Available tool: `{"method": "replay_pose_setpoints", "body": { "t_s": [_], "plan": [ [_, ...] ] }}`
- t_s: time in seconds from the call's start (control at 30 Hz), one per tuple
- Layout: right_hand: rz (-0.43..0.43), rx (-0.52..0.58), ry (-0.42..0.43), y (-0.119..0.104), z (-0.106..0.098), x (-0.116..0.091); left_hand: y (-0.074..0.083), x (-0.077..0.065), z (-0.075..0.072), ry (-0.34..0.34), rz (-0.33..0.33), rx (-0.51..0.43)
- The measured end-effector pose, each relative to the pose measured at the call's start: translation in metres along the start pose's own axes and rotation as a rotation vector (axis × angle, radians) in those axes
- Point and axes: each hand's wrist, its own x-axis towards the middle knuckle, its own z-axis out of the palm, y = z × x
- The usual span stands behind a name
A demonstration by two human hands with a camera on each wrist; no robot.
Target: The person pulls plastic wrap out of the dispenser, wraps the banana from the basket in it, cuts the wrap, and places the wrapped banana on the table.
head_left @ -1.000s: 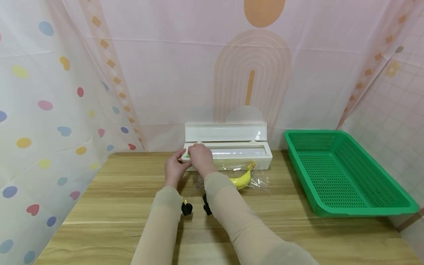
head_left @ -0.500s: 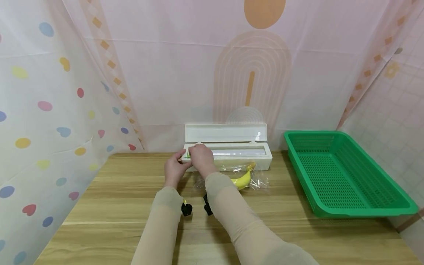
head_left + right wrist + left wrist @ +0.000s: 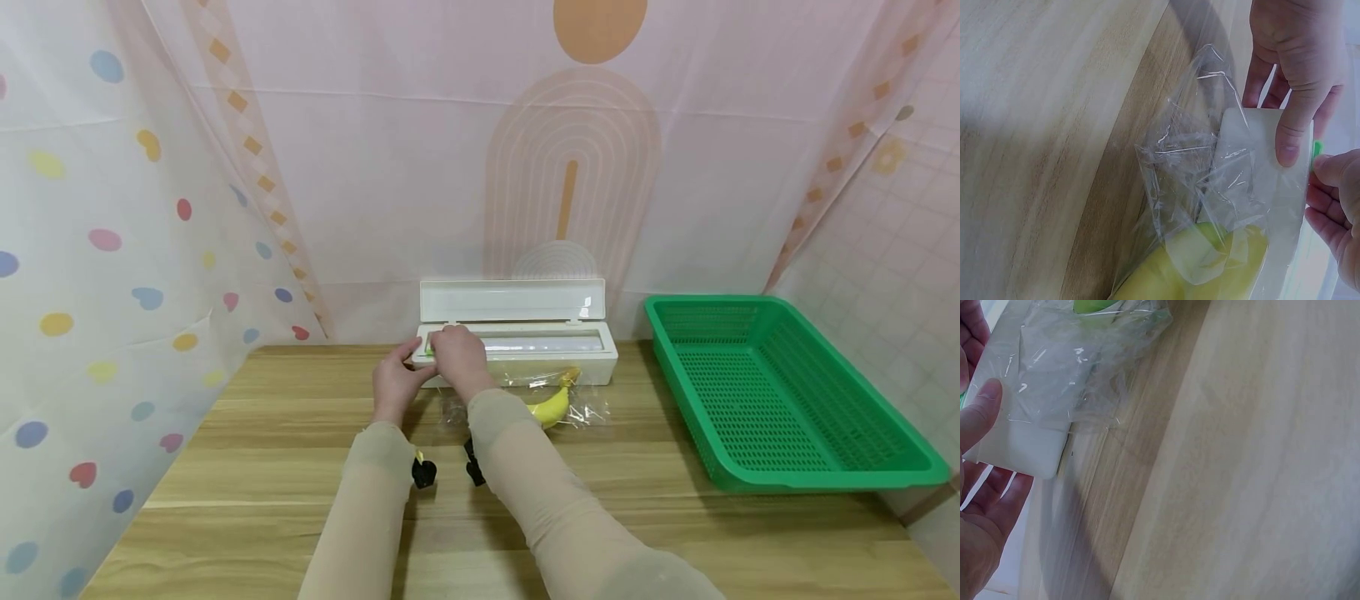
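The left hand point(image 3: 395, 385) grips the box point(image 3: 540, 357) at its end; the right hand point(image 3: 459, 354), just beside, pinches the green tab point(image 3: 1317, 149). The step seems to be working this tab; moving it calls for steady left hold. The banana point(image 3: 552, 409) lies right of both hands.

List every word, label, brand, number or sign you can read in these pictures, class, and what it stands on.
None: no readable text appears on the white box, banana or green basket. The backdrop shows only printed patterns. Too little of the green piece shows to tell.
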Motion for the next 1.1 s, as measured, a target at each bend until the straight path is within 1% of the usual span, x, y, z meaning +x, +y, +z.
{"method": "replay_pose_setpoints", "body": {
  "t_s": [0.1, 0.23, 0.33, 0.53, 0.7, 1.0, 1.1],
  "plan": [
    [0.006, 0.005, -0.006, 0.001, -0.001, 0.0, 0.0, 0.0, 0.0, -0.003, -0.001, 0.001],
    [0.023, 0.014, -0.013, 0.004, -0.002, 0.0, 0.001, 0.001, 0.0, 0.0, 0.005, -0.029],
    [0.017, 0.016, -0.022, 0.007, -0.004, -0.002, 0.0, 0.001, 0.0, 0.007, 0.007, -0.042],
    [-0.009, 0.025, -0.022, 0.013, -0.006, -0.006, -0.002, 0.002, 0.0, 0.011, -0.003, -0.025],
    [-0.017, 0.03, -0.022, 0.016, -0.008, -0.008, -0.002, 0.002, 0.0, 0.019, 0.0, -0.04],
    [-0.006, 0.025, -0.012, 0.023, -0.01, -0.009, -0.003, 0.004, 0.001, 0.023, -0.001, -0.035],
    [-0.004, 0.033, -0.019, 0.025, -0.01, -0.009, -0.002, 0.003, 0.001, 0.022, -0.006, -0.047]
  ]
}}
